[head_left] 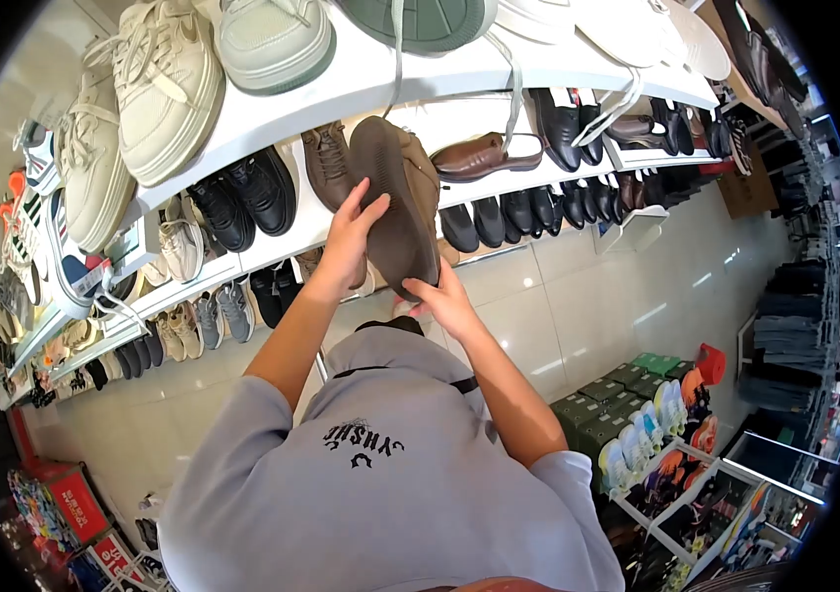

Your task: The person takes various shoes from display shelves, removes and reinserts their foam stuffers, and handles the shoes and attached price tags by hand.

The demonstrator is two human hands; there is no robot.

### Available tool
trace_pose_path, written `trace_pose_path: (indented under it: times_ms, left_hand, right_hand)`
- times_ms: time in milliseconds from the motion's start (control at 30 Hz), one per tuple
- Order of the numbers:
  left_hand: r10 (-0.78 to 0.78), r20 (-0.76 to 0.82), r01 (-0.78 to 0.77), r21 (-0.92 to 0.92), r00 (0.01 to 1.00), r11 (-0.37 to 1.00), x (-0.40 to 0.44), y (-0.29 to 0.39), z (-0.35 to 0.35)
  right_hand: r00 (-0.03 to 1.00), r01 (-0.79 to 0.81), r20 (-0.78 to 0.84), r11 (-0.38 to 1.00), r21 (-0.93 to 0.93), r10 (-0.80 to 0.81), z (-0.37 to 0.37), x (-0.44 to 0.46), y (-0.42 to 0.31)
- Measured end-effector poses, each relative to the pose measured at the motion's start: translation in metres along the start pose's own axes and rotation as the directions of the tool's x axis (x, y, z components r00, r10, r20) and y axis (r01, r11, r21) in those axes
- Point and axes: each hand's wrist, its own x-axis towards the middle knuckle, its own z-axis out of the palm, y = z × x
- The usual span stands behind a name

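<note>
Both my hands hold one brown shoe (385,212), its dark ridged sole turned up toward me and its tan-brown upper showing along the right side. My left hand (349,237) grips the shoe's left edge at mid-length, thumb on the sole. At the lower end my right hand (442,296) closes round the shoe, thumb against the sole edge; its other fingers are partly hidden. Behind it on the middle shelf stands a similar brown lace-up shoe (329,163). A glossy brown loafer (489,158) lies to the right.
Overhead, a white shelf (361,84) carries pale sneakers (168,89) with laces hanging over its edge. Black shoes (260,192) fill the shelf at left. Stacked green shoeboxes (602,405) and a rack stand behind at right. Red boxes (74,503) sit at lower left.
</note>
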Motion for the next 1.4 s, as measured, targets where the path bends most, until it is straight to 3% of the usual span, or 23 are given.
trace_pose_path:
  times_ms: [133,200,267,333,400,467,500,600,733,767,867,1000,1133,1200,1267,1333,1400]
  left_hand:
    - [0.086,-0.184,-0.051,0.189,0.979,0.981,0.036,-0.018,-0.033]
    - [0.045,-0.256,0.002,0.182,0.966,0.983,0.029,-0.037,-0.050]
    - [-0.104,-0.301,0.135,0.085,0.948,0.987,0.011,-0.060,-0.066]
    - [-0.149,-0.362,0.190,0.079,0.920,0.979,-0.010,-0.088,-0.075]
    - [-0.197,-0.439,0.265,0.099,0.877,0.959,-0.031,-0.112,-0.074]
    - [-0.242,-0.494,0.272,-0.011,0.835,0.962,-0.049,-0.127,-0.058]
    - [-0.260,-0.526,0.268,-0.064,0.810,0.961,-0.060,-0.132,-0.052]
    - [-0.321,-0.552,0.295,-0.138,0.769,0.945,-0.072,-0.152,-0.024]
    - [-0.298,-0.544,0.288,-0.107,0.784,0.952,-0.060,-0.167,0.020]
    - [-0.281,-0.526,0.275,-0.090,0.803,0.957,-0.054,-0.168,0.030]
    - [-0.233,-0.471,0.244,-0.038,0.851,0.969,-0.034,-0.166,0.062]
    - [-0.229,-0.402,0.247,-0.008,0.887,0.969,-0.010,-0.175,0.101]
    - [-0.277,-0.340,0.289,-0.014,0.899,0.957,0.003,-0.196,0.136]
    - [-0.321,-0.311,0.337,-0.003,0.895,0.941,0.006,-0.207,0.151]
    - [-0.344,-0.278,0.366,0.031,0.897,0.930,0.006,-0.207,0.163]
    - [-0.357,-0.240,0.383,0.070,0.903,0.921,0.005,-0.207,0.170]
    - [-0.347,-0.253,0.377,0.080,0.903,0.923,0.009,-0.207,0.168]
  right_hand:
    - [0.998,0.017,0.053,1.000,-0.010,-0.016,-0.029,0.077,0.001]
    - [0.997,-0.045,0.071,0.998,0.049,0.042,-0.034,0.102,0.003]
    - [0.997,-0.056,0.068,0.990,0.126,0.048,-0.039,0.131,0.019]
    - [0.998,-0.002,-0.059,0.996,0.088,0.007,-0.034,0.150,0.029]
    - [0.999,0.031,0.014,0.991,0.131,-0.033,-0.039,0.163,0.032]
    - [0.999,0.044,0.010,0.999,0.010,-0.044,-0.045,0.179,0.037]
    - [1.000,0.018,0.016,0.977,-0.210,-0.015,-0.044,0.165,0.009]
    - [0.998,-0.008,-0.048,0.687,-0.726,-0.038,-0.050,0.181,0.017]
    - [0.988,0.035,0.128,0.674,-0.738,0.089,-0.084,0.179,0.004]
    - [0.986,0.104,0.165,0.711,-0.696,0.017,-0.102,0.187,0.028]
    - [0.911,-0.149,0.243,0.817,-0.558,0.332,-0.157,0.162,0.013]
    - [0.894,-0.384,0.044,0.813,-0.437,0.446,-0.249,0.112,0.003]
    - [0.909,-0.416,-0.169,0.868,-0.272,0.382,-0.349,0.082,0.036]
    - [0.889,-0.419,-0.247,0.903,-0.095,0.386,-0.383,0.073,0.026]
    - [0.869,-0.394,-0.370,0.911,-0.122,0.327,-0.404,0.072,-0.016]
    - [0.873,-0.241,-0.473,0.950,-0.198,0.123,-0.433,0.094,-0.046]
    - [0.842,-0.008,-0.483,0.890,-0.457,-0.240,-0.476,0.141,-0.067]
